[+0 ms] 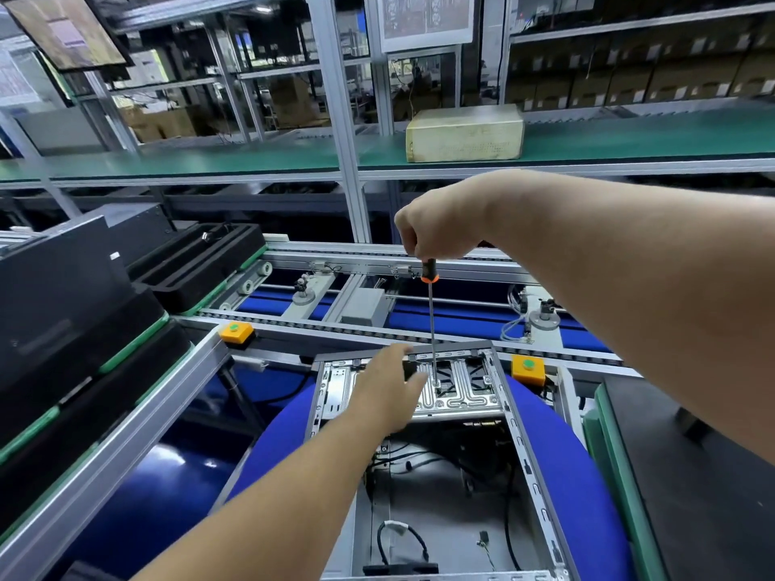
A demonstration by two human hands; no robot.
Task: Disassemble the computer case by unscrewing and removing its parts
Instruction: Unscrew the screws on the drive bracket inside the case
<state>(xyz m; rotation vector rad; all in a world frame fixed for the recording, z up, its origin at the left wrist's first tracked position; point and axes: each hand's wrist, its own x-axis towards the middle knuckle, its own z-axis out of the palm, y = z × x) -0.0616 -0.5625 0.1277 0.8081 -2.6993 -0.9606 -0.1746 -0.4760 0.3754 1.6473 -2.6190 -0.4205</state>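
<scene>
The case (440, 475) lay open, side up, on a round blue pad (578, 475), and everything below is placed against it. At its far end sat a silver bracket (461, 396) of stamped metal, spanning the case from wall to wall.

The right hand (440, 232) hung above that far end, fingers curled tight round the top of a screwdriver (432, 320). Only the lower black and orange part of the handle showed beneath the fist. The shaft ran nearly straight down, and its tip met the bracket near the middle, where a screw seemed to be; the screw itself was too small to make out.

The left hand (388, 387) reached in from the case's near left side and lay on the left part of the bracket, palm down. Its fingers were spread and fairly straight, pressing on the metal rather than wrapped round anything, with the fingertips just beside the shaft's tip.

Inside the case, nearer than the bracket, loose black cables (402, 534) lay on the grey floor.

Beyond the far end ran a conveyor (377, 325), with one orange button box (237, 332) off the far left corner and another (528, 369) just beside the far right corner.
</scene>
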